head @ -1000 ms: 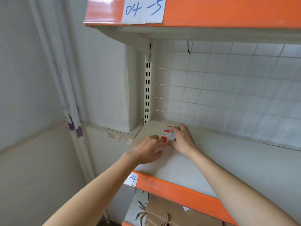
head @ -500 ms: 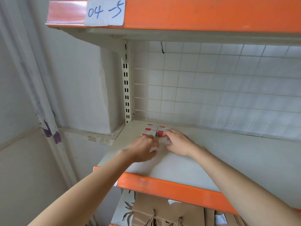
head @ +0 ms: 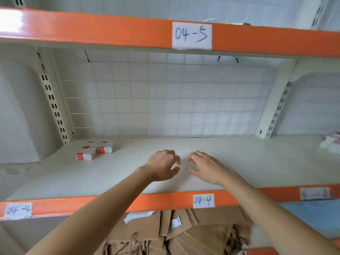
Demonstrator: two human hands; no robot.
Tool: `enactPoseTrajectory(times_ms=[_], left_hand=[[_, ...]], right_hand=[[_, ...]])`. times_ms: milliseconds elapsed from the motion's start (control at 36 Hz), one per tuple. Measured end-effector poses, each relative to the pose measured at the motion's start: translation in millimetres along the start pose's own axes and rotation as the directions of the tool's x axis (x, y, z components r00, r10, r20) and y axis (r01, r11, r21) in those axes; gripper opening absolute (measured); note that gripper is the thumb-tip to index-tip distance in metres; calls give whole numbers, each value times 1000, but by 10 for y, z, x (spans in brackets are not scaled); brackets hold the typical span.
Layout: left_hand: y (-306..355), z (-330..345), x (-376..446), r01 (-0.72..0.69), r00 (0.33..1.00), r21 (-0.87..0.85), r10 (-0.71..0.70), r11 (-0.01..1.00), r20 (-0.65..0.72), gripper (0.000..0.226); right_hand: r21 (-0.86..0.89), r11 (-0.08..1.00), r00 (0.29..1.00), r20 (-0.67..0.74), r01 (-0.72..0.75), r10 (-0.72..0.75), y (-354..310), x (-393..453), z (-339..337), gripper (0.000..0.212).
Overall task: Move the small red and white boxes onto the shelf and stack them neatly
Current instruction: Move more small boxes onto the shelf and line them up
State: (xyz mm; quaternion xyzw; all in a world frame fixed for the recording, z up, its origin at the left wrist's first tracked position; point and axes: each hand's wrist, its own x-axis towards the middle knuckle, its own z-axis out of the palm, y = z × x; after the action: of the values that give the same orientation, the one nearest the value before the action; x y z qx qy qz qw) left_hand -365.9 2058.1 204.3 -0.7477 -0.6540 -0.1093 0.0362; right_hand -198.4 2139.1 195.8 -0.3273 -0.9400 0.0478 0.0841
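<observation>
Both hands, left (head: 163,167) and right (head: 207,167), hover loosely spread, holding nothing, over shelf (head: 239,159); red and white boxes (head: 95,150) grouped far left.

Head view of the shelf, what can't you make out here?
- Red and white boxes: print too small and blurred to read; how many are in the group is unclear.
- Red and white items, far right: cut off by the frame edge.
- Right-hand label on the orange rail: writing blurred.
- Brown paper bags below: partly hidden by the rail and forearms.
</observation>
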Motion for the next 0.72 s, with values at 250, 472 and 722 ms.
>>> enactPoseTrajectory(times_ms=[250, 472, 722], left_hand=[[1382, 255, 651, -158, 987, -78, 157, 984, -20, 31], [2542, 558, 1140, -202, 979, -158, 202, 966, -20, 33], [3235, 775, 1956, -330, 941, -172, 338, 928, 13, 33]], right_hand=[[49, 979, 978, -66, -197, 200, 1184, -1103, -276, 37], [58, 938, 929, -131, -341, 345, 2089, -1967, -430, 35], [76, 883, 862, -196, -462, 468, 2835, -2473, -484, 30]])
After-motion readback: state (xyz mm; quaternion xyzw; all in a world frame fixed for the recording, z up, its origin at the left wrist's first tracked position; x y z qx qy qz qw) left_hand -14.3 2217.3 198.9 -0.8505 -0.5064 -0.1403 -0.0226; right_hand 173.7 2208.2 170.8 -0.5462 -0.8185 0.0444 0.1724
